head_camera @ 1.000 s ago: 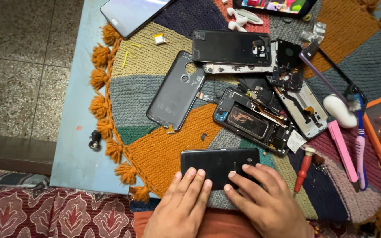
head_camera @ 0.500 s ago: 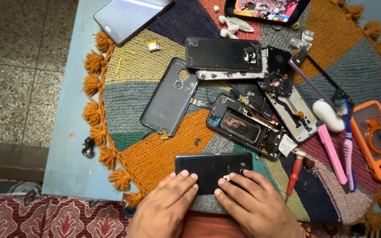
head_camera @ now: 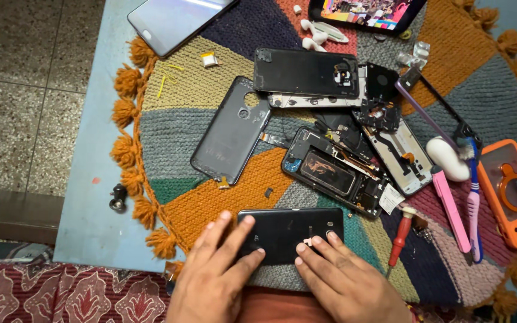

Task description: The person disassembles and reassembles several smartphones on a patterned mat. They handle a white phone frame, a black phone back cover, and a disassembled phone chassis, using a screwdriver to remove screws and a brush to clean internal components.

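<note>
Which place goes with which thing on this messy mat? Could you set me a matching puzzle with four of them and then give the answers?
Things:
1. black phone
2. orange case
3. red-handled screwdriver
4. small black knob

Places:
A. at the mat's far right edge
B. off the mat, on the blue table by the tassels
C. under the fingers of both hands
D. just right of the black phone, lying upright

Pairs: 1-C, 2-A, 3-D, 4-B. The left hand and right hand both rest on the phone.
</note>
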Motion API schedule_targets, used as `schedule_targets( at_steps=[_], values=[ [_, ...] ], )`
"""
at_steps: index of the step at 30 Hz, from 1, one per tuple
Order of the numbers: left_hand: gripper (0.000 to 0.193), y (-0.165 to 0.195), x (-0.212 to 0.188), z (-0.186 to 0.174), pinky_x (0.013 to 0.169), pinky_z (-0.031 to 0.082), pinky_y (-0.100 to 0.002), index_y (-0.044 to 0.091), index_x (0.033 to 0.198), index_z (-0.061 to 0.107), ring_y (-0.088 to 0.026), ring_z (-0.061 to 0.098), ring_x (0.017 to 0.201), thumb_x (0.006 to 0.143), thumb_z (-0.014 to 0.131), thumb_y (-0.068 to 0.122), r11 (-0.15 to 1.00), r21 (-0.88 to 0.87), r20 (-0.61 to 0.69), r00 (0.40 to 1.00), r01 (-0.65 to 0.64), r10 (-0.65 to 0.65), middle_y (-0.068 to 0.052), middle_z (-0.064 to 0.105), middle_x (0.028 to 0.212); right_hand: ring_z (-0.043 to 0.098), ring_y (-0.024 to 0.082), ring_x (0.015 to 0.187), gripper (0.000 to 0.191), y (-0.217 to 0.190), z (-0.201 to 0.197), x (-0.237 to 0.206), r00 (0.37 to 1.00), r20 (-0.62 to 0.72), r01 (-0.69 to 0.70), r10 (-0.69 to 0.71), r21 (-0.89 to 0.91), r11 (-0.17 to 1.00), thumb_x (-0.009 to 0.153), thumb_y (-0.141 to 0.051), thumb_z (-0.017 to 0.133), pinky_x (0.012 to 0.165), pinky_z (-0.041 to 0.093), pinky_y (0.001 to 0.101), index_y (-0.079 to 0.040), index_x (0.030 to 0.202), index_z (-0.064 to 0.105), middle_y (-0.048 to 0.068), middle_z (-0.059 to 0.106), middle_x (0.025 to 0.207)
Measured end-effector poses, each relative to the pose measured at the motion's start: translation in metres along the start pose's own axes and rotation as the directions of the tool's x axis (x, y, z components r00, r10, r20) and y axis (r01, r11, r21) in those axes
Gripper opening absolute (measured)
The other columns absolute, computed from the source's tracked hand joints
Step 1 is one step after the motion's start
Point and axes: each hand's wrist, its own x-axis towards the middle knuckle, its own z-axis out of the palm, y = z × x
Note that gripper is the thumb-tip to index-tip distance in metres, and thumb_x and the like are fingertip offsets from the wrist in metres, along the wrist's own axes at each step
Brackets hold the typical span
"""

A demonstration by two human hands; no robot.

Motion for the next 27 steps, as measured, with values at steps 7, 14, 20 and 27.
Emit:
schedule_targets(
  at_steps=[7,14,20,27],
  values=[
    [0.035,-0.005,0.003,-0.010,0.114,0.033,-0.057,0.019,0.112,0.079,-0.042,0.046,0.140,0.078,0.070,0.014,1.000,-0.025,0.097,0.995,0.010,-0.008,-0.017,0.055,0.148,0.064,0.033,0.124,0.034,-0.001,0.000,0.001,0.999,-0.010,-0.030,0.030,0.023,0.999,0.091,-0.020,0.058,0.107,0.049,0.0517,-0.002,0.116,0.072,0.015,0.068,0.128],
    [0.029,0.001,0.008,-0.002,0.113,0.034,-0.058,0.007,0.110,0.074,-0.045,0.045,0.139,0.087,0.071,0.024,0.997,-0.006,0.088,0.993,-0.075,0.076,-0.020,0.057,0.145,0.067,0.029,0.118,0.029,0.000,-0.002,0.009,0.996,-0.031,-0.078,0.081,0.087,0.993,0.087,-0.018,0.068,0.106,0.050,0.0481,-0.005,0.113,0.073,0.011,0.070,0.123],
    [0.031,0.010,0.013,0.005,0.112,0.036,-0.059,0.007,0.106,0.071,-0.045,0.049,0.136,0.086,0.070,0.031,0.997,0.061,0.046,0.998,-0.039,0.037,-0.020,0.060,0.138,0.066,0.030,0.119,0.032,0.009,-0.015,0.014,0.973,-0.004,-0.225,0.229,0.177,0.958,0.085,-0.022,0.076,0.104,0.049,0.0447,-0.006,0.112,0.072,0.010,0.069,0.123],
    [0.041,0.018,0.010,0.015,0.113,0.037,-0.058,0.001,0.120,0.068,-0.045,0.048,0.137,0.088,0.068,0.027,0.990,0.140,0.025,1.000,-0.022,0.019,-0.022,0.058,0.140,0.060,0.034,0.123,0.046,0.011,-0.016,0.026,0.958,-0.036,-0.283,0.286,0.057,0.957,0.082,-0.028,0.076,0.107,0.044,0.0481,0.001,0.116,0.067,0.016,0.065,0.128]
  ],
)
